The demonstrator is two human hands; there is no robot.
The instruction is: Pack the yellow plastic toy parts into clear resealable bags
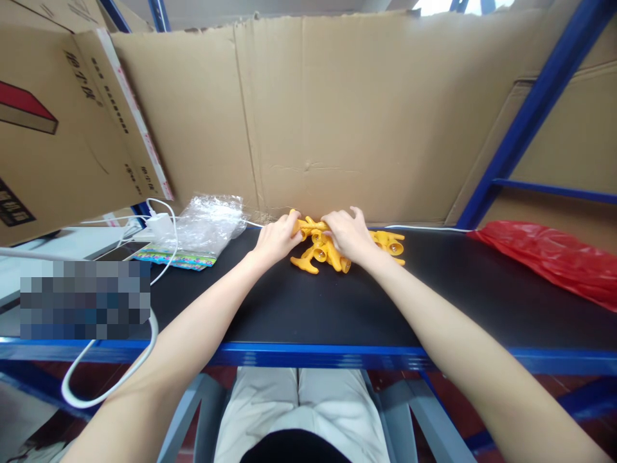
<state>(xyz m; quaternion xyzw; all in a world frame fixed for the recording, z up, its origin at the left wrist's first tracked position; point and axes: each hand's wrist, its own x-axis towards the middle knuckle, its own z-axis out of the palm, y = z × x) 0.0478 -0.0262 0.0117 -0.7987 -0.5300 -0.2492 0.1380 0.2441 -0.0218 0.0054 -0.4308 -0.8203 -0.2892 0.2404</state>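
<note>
Several yellow plastic pieces (332, 252) lie in a small heap on the black table top (308, 308), near the cardboard wall. At the heap's left edge my left hand (279, 238) has its fingers closed on a yellow piece. My right hand (348, 233) rests over the middle of the heap, its fingers bent down onto the pieces and one finger raised apart. More yellow pieces (388, 241) show just right of my right hand. My right fingertips are partly hidden.
Left of my hands lie a clear plastic bag (207, 222), a white charger (160, 225) and a looping white cable (154, 321). A red plastic bag (549, 254) lies at the right. Cardboard (357, 116) stands behind, beside a blue post (535, 116).
</note>
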